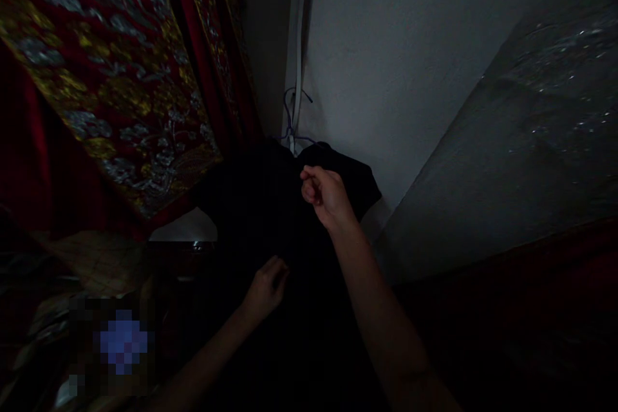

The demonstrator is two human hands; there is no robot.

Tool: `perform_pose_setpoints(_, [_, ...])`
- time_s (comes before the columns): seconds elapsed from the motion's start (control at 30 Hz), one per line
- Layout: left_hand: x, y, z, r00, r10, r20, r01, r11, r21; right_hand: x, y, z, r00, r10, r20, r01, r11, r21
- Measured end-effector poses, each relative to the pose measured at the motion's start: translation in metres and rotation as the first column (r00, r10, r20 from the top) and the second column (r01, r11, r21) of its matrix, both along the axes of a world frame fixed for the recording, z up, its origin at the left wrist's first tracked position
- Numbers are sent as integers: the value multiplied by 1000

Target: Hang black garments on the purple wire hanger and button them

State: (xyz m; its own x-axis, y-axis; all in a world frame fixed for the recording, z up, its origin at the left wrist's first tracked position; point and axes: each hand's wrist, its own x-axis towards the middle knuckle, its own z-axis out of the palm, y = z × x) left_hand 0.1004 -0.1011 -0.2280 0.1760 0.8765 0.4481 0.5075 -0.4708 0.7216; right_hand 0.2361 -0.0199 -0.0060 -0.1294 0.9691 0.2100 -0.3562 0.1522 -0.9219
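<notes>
Through the head camera, I am seeing a black garment [251,196] hanging centrally, its hanger [290,132] showing at twelve o'clock; darkness is hiding what remains undone. The left hand [267,284] and right hand [329,194] are curling loosely before it, any grip unclear. A pale wall [410,45] is rising at one o'clock, red embroidered cloth [120,77] draping at ten.

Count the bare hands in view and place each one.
2: the left hand lower, in front of the black garment; the right hand higher, before its upper part, below the hanger.

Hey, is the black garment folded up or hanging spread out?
Hanging spread out: the garment drapes down from the hanger, its shoulders wide to either side.
</notes>
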Motion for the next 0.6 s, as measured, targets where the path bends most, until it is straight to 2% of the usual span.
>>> perform_pose_setpoints(0.07, [-10,7,22,990,-110,-86,107,993,-39,3,-4,1,1000,13,13,-13,999,48])
perform_pose_setpoints(0.13, [-19,15,58,980,-161,-118,160,987,-11,5,-9,-1,999,-8,46,3,995,102])
perform_pose_setpoints(0.2, [-24,23,103,996,-78,-41,83,988,131,4,-12,-6,995,-36,95,21,988,152])
perform_pose_setpoints(0.3, [-24,39,167,993,46,105,-81,928,365,-1,-17,-14,985,-65,160,31,978,207])
perform_pose_setpoints(0.37, [-22,49,196,999,43,33,-53,888,456,-4,-20,-20,978,-95,185,47,967,250])
perform_pose_setpoints(0.47, [-18,55,214,992,36,-117,30,857,514,-5,-24,-24,962,-175,207,97,936,339])
perform_pose_setpoints(0.6, [-12,49,218,983,144,-114,-51,812,581,-3,-12,-27,958,-177,226,80,920,383])
